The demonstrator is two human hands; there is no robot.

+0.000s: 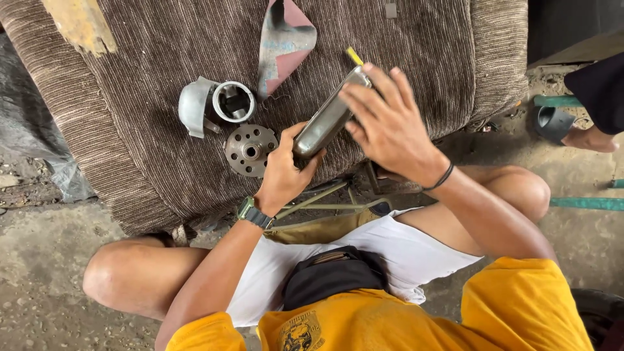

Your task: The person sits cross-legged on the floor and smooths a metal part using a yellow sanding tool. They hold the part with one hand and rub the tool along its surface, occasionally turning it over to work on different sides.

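Our left hand point(281, 170) grips the lower end of an oblong, dull grey metal casing point(328, 119), thumb on one side and fingers wrapped around the other, holding it tilted so that it rises up and to the right above the mat. Our right hand point(389, 123) lies across the upper end of the same casing, fingers spread and pressed flat on its face; a small yellow piece point(354, 56) sticks out just past the fingertips, and we cannot tell what it is. A wristwatch point(254, 212) sits on the left wrist and a thin black band point(442, 177) on the right. Just left of our left hand, a round metal flange with a ring of holes point(250, 149) lies flat on the brown striped mat point(149, 149). Above it rests a short metal ring point(233, 101), touching a curved grey metal cover point(195, 105). Further up the mat lies a curled sheet of sandpaper point(284, 42), reddish on one side and grey on the other. We sit cross-legged on the concrete floor point(39, 260), in white shorts and a yellow shirt. At the far right edge, another person's foot point(590, 138) rests beside a dark round object.
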